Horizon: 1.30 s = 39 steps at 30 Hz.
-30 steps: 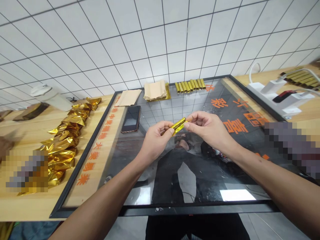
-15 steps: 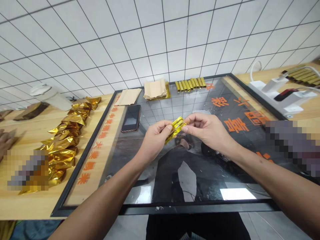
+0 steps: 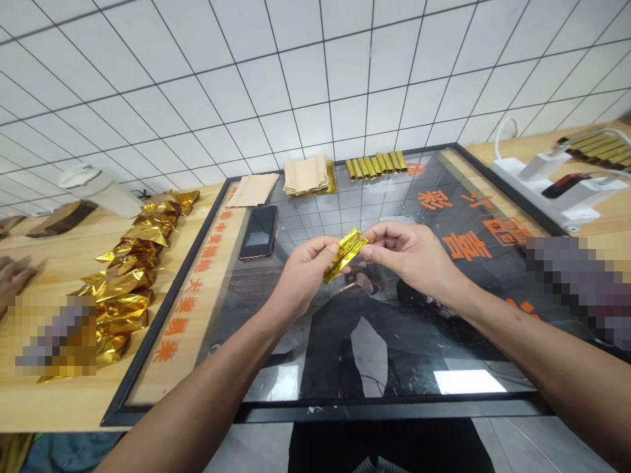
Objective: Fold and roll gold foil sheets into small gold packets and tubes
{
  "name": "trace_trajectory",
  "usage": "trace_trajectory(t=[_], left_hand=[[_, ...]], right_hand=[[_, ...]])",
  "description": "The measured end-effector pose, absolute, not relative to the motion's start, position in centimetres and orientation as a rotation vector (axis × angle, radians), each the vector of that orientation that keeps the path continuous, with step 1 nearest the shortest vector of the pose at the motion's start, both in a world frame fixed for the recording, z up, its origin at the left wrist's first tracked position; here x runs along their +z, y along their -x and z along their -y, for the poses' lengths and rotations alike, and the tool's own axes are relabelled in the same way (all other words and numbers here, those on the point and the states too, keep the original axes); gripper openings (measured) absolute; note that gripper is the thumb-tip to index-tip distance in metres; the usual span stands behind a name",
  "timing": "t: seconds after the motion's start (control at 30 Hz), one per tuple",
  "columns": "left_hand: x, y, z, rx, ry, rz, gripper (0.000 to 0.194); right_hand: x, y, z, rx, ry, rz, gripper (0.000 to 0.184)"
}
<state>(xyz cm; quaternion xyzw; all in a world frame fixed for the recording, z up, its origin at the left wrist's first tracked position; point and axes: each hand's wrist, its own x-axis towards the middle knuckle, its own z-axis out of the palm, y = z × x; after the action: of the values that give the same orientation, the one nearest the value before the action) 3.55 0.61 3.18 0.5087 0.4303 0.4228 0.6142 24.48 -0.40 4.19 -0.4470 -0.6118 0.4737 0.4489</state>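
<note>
Between both hands, over the dark glass panel (image 3: 276, 295), is a folded piece of gold foil paper (image 3: 344, 257) with a lengthwise crease down its middle. My left hand (image 3: 311, 264) is closed on its left end, thumb on top. The thumb and fingertips of my right hand (image 3: 401, 253) pinch its right edge. Behind the hands, at the panel's far edge, lies a row of rolled gold paper tubes (image 3: 376, 166). Left of them sits a stack of brown-backed gold paper sheets (image 3: 306, 177), and beside that some flat brown paper (image 3: 253, 190).
A phone (image 3: 258, 232) lies on the panel's left. Crumpled gold foil pieces (image 3: 129, 276) line the wooden table, near a white lidded cup (image 3: 101, 190). At right stand a power strip (image 3: 535, 190) with plugs and more gold tubes (image 3: 599, 150). Another person's hand (image 3: 14, 279) rests at far left.
The gold paper, a narrow folded strip a second ago, has been opened wider and shows its crease. My fingers shifted slightly along it; both hands stay in nearly the same place.
</note>
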Motion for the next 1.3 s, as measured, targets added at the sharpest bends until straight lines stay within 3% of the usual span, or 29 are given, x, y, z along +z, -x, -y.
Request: trace_trajectory(t=[0.5, 0.8, 1.17, 1.3], left_hand=[[3.06, -3.47, -0.52, 0.944, -1.313, -0.934, 0.028], [2.60, -3.22, -0.34, 0.976, -1.531, -0.988, 0.018], [2.57, -3.20, -0.53, 0.967, -1.375, -0.971, 0.022], [2.69, -3.22, -0.45, 0.997, -1.429, -1.011, 0.021]], right_hand=[[4.15, -24.48, 0.23, 1.140, 1.050, 1.512, 0.033], [4.13, -24.24, 0.39, 1.064, 1.071, 1.557, 0.021], [3.36, -24.24, 0.43, 1.038, 1.050, 1.588, 0.033], [3.28, -24.20, 0.50, 1.096, 1.037, 1.565, 0.044]])
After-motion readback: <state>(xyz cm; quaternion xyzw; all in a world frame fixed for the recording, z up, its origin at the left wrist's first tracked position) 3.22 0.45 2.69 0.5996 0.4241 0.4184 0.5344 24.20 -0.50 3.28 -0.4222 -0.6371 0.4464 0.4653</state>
